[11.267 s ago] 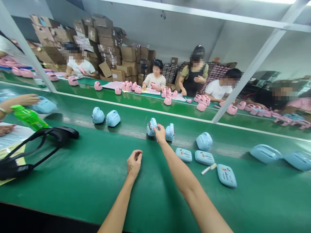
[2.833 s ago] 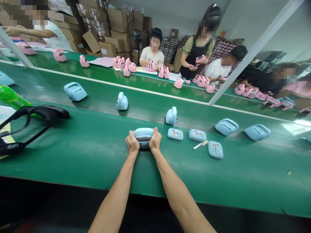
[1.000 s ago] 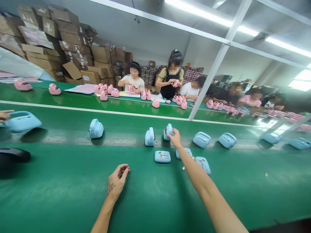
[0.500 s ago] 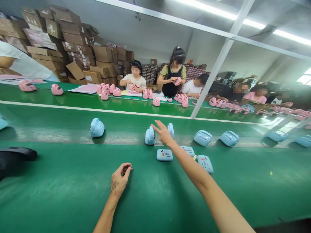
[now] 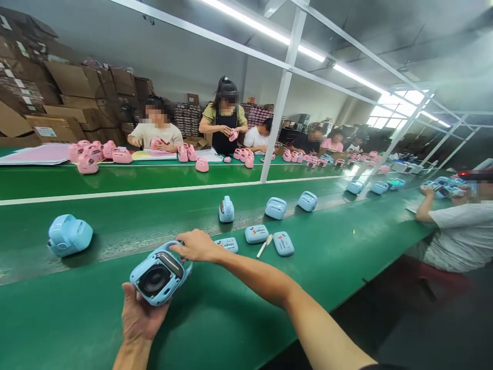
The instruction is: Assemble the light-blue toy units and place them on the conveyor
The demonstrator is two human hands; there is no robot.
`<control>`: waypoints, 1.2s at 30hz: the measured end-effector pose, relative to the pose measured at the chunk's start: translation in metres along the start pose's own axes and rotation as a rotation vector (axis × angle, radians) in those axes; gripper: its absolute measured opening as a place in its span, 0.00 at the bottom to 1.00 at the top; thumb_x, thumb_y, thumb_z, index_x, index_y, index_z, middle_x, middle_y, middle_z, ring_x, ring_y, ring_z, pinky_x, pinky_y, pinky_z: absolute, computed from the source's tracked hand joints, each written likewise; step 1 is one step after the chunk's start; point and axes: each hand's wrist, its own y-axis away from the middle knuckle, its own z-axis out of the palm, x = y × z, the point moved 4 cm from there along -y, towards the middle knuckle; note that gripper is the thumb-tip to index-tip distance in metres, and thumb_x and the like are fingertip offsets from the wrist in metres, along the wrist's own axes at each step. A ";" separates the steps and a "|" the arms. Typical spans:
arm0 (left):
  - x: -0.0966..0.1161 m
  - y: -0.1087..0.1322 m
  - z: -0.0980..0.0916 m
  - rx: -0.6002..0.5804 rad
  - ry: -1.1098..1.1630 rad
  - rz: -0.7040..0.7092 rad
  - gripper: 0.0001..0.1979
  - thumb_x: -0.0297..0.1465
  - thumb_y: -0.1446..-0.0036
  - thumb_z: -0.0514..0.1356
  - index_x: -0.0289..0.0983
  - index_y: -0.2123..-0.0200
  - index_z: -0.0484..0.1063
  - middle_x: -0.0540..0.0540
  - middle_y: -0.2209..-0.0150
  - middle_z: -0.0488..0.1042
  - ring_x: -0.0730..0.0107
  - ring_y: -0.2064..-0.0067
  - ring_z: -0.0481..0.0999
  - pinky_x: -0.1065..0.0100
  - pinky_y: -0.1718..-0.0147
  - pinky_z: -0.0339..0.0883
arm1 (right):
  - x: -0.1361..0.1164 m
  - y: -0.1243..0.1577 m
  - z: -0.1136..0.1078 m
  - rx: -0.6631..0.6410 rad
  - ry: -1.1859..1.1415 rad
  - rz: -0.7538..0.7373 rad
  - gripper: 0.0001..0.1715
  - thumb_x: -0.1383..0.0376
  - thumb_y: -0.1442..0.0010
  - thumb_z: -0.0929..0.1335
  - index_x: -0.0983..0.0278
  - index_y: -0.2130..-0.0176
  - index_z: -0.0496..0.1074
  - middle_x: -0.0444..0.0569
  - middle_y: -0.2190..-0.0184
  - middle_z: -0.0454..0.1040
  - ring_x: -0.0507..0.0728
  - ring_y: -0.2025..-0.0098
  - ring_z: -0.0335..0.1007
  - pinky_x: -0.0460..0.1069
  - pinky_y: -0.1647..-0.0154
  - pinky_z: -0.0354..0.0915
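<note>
A light-blue portable speaker (image 5: 156, 277) is held tilted above the green bench, its open front showing a round black driver and a dark strip above it. My right hand (image 5: 196, 245) has its fingers closed around the carrying handle. Under the lower edge, my left hand (image 5: 141, 317) cups the body, thumb out to the left side; some of its fingers are hidden behind it. Beside my right wrist lie blue Mickey-printed covers: one partly hidden (image 5: 228, 245), a second (image 5: 257, 234) and a third (image 5: 283, 243). A white pen-like tool (image 5: 264, 245) lies among them.
More blue speakers stand along the belt: one at left (image 5: 70, 235), another (image 5: 226, 209) and several farther right. Behind a white rail (image 5: 96, 193), people handle pink speakers (image 5: 88, 162). A white post (image 5: 278, 118) rises mid-bench. At right sits a co-worker (image 5: 462, 226).
My right hand has taken a blue speaker from the belt and brought it nearer, to the left. My left hand now supports it from below. The view has turned right.
</note>
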 end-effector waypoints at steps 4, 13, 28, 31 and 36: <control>-0.017 0.009 0.000 0.066 0.128 -0.070 0.31 0.59 0.53 0.65 0.49 0.50 0.77 0.44 0.52 0.83 0.42 0.43 0.76 0.43 0.50 0.76 | 0.019 0.032 -0.026 -0.060 0.057 -0.035 0.15 0.61 0.38 0.70 0.53 0.51 0.78 0.42 0.58 0.83 0.59 0.56 0.79 0.52 0.53 0.71; -0.019 0.021 0.001 -0.054 0.322 -0.086 0.22 0.43 0.37 0.57 0.46 0.42 0.72 0.40 0.41 0.76 0.42 0.35 0.68 0.33 0.41 0.63 | 0.102 0.086 -0.053 -0.263 0.476 0.059 0.42 0.71 0.50 0.76 0.62 0.38 0.68 0.59 0.40 0.70 0.68 0.39 0.66 0.61 0.39 0.65; -0.024 0.026 0.006 0.014 0.281 -0.078 0.20 0.35 0.34 0.56 0.43 0.40 0.71 0.39 0.45 0.79 0.49 0.45 0.78 0.36 0.46 0.69 | 0.092 0.101 -0.014 -0.320 0.821 0.064 0.57 0.74 0.53 0.74 0.61 0.30 0.55 0.66 0.39 0.63 0.73 0.43 0.64 0.63 0.45 0.66; -0.024 0.027 0.007 0.034 0.266 -0.078 0.19 0.35 0.34 0.56 0.44 0.41 0.72 0.41 0.47 0.80 0.51 0.47 0.80 0.37 0.46 0.70 | 0.091 0.105 -0.016 -0.294 0.782 0.081 0.53 0.75 0.50 0.71 0.61 0.29 0.56 0.65 0.39 0.64 0.71 0.41 0.63 0.62 0.42 0.63; -0.025 0.029 0.008 0.052 0.239 -0.069 0.16 0.34 0.35 0.59 0.42 0.45 0.74 0.42 0.51 0.81 0.55 0.51 0.81 0.43 0.48 0.73 | 0.086 0.100 -0.034 -0.204 0.668 0.142 0.49 0.72 0.47 0.69 0.63 0.29 0.57 0.64 0.42 0.69 0.69 0.44 0.66 0.59 0.45 0.66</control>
